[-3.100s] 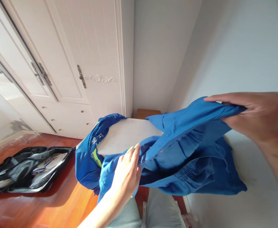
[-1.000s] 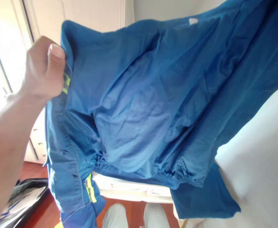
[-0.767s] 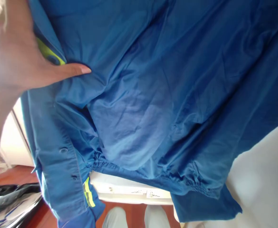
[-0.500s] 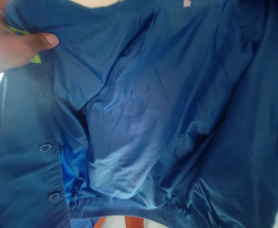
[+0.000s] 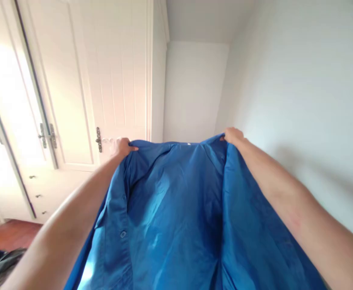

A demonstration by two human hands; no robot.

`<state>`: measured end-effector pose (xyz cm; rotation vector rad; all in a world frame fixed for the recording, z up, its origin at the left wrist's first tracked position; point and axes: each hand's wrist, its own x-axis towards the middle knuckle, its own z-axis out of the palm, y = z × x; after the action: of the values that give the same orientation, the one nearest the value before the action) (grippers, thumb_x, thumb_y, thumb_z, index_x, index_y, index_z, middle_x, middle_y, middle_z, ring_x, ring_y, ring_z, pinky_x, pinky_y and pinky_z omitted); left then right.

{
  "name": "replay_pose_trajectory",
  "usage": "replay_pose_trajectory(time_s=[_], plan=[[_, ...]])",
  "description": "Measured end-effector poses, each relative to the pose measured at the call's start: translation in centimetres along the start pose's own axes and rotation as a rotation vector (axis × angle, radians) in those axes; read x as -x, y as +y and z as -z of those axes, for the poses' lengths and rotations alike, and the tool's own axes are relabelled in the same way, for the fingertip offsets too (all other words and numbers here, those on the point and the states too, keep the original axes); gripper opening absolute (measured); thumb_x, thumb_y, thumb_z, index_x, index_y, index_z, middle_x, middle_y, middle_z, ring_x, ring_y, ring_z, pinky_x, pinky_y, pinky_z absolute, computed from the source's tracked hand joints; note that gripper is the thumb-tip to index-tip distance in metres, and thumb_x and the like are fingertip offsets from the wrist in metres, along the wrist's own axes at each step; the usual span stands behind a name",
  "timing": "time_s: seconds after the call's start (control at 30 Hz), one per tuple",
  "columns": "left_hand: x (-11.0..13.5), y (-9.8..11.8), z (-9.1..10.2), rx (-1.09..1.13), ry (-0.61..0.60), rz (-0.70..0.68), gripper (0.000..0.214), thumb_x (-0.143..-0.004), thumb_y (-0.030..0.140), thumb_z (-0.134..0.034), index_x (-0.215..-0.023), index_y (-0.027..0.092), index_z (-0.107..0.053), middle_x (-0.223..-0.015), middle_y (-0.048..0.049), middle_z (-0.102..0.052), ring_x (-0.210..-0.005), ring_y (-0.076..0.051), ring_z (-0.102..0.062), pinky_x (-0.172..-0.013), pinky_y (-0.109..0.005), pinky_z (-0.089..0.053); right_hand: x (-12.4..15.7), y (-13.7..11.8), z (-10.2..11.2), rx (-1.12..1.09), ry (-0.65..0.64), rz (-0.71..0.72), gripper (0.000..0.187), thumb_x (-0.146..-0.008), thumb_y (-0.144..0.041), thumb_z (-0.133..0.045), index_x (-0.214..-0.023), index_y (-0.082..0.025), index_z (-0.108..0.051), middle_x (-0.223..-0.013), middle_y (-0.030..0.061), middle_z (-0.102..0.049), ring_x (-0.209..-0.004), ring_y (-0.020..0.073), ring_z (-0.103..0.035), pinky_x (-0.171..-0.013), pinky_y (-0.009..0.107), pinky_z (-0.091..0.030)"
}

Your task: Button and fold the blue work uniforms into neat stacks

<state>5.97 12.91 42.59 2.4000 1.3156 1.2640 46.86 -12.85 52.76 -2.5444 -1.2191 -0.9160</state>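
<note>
A blue buttoned jacket [image 5: 176, 209] hangs open in front of me, its inner side facing me. My left hand [image 5: 124, 148] grips it at the upper left corner, thumb on the near side. At the upper right corner my right hand [image 5: 234, 136] is closed on the cloth. Both arms are stretched out forward. The top edge runs nearly level between the hands, with a small white tag at its middle. Round buttons show down the left front edge. The jacket's lower part goes out of view at the bottom.
A white wardrobe [image 5: 116, 72] with dark metal handles stands on the left, drawers low down. A pale wall [image 5: 303, 80] rises close on the right. Reddish floor [image 5: 10, 233] shows at lower left, with dark cloth [image 5: 1, 259] lying there.
The jacket was close to my face and filled the view; now it is held out at arm's length. The wardrobe, the wall and both arms have come into view.
</note>
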Motion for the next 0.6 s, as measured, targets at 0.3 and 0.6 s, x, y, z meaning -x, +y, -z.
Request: replay_pose_trajectory(time_s=[0.3, 0.6], plan=[[7.9, -2.0, -14.2, -0.226, -0.457, 0.192, 0.026, -0.085, 0.016, -0.056, -0.109, 0.008, -0.053, -0.117, -0.0198, -0.058, -0.105, -0.033, -0.06, -0.083, -0.04, -0.042, 6.8, -0.2, -17.1, -0.186, -0.506, 0.043, 0.033, -0.093, -0.04, -0.059, -0.116, -0.016, -0.062, -0.118, 0.0084, -0.065, -0.106, 0.0214, -0.062, -0.094, 0.045, -0.049], [7.1, -3.9, -14.2, -0.265, -0.586, 0.071, 0.047, -0.086, 0.034, -0.053, -0.12, 0.001, -0.05, -0.122, -0.0232, -0.056, -0.112, -0.034, -0.056, -0.087, -0.04, -0.044, 9.2, 2.1, -23.9, -0.485, -0.583, -0.143, 0.059, -0.098, -0.053, -0.036, -0.136, -0.01, -0.049, -0.135, 0.0196, -0.057, -0.125, 0.0249, -0.054, -0.101, 0.032, -0.042]])
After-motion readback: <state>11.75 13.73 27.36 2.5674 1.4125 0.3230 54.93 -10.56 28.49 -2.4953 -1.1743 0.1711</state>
